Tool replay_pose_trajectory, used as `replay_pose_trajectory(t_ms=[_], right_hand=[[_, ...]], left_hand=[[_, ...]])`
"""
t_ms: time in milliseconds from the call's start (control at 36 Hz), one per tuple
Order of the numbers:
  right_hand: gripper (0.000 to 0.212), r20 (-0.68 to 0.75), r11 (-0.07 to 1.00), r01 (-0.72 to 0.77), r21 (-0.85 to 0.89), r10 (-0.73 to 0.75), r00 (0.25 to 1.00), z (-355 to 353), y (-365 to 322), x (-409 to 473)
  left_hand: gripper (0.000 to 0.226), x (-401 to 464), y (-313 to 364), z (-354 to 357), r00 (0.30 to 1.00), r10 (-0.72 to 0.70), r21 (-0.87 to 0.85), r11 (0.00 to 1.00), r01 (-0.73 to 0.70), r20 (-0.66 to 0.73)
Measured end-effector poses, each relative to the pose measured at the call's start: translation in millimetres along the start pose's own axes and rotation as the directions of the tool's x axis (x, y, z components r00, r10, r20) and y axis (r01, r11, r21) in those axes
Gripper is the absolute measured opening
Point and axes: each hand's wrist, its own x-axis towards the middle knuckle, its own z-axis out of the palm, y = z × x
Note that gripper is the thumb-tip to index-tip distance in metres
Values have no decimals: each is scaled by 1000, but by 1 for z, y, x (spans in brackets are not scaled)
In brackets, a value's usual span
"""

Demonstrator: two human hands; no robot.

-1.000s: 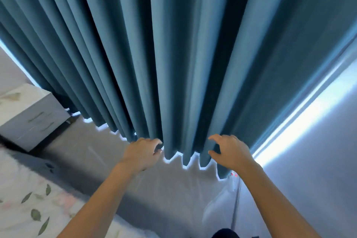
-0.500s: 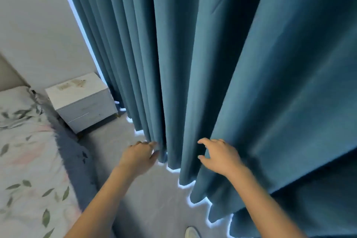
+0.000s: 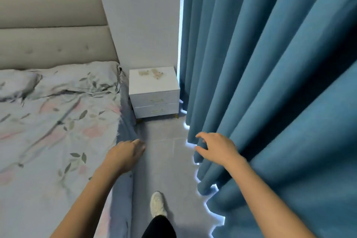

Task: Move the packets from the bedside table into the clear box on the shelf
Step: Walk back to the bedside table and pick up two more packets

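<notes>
A white two-drawer bedside table [image 3: 154, 100] stands ahead against the wall, between the bed and the curtain. Small pale packets [image 3: 152, 73] lie on its top near the back; they are too small to count. My left hand [image 3: 125, 154] hangs in front of me by the bed's edge, fingers loosely curled, holding nothing. My right hand [image 3: 216, 149] is raised beside the curtain with fingers spread and relaxed, empty. Both hands are well short of the table. The clear box and the shelf are out of view.
A bed [image 3: 58, 121] with a floral cover fills the left, with a padded headboard [image 3: 52, 25] behind. Blue curtains [image 3: 270, 83] hang along the right. A narrow strip of grey floor [image 3: 164, 150] runs between them to the table. My foot [image 3: 158, 204] is on it.
The view has swung left from the curtain to the aisle. The bedside table has come to the centre ahead. Both hands stay raised and empty.
</notes>
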Motion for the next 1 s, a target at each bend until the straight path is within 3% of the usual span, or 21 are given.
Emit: replay_pose_trajectory(t_ms=[139, 306, 528, 667, 778, 1000], right_hand=[[44, 40, 1000, -18, 1, 18, 999, -15, -21, 116], [43, 98, 1000, -11, 24, 8, 995, -30, -47, 233], [43, 120, 999, -1, 35, -4, 993, -48, -54, 381], [41, 122, 992, 7, 129, -23, 992, -45, -47, 490], [41, 142, 993, 53, 109, -69, 987, -35, -32, 593], [42, 297, 992, 76, 98, -102, 950, -13, -8, 770]], left_hand=[[40, 90, -57, -32, 999, -42, -62, 997, 42, -2], [34, 188, -100, -78, 998, -57, -8, 998, 58, 30], [35, 323, -124, -135, 998, -13, -28, 1000, 12, -56], [34, 424, -135, -143, 998, -13, -80, 997, 8, -54], [31, 514, -157, -140, 999, -28, -96, 995, 25, -26], [31, 658, -198, -140, 986, -164, -96, 981, 167, 34]])
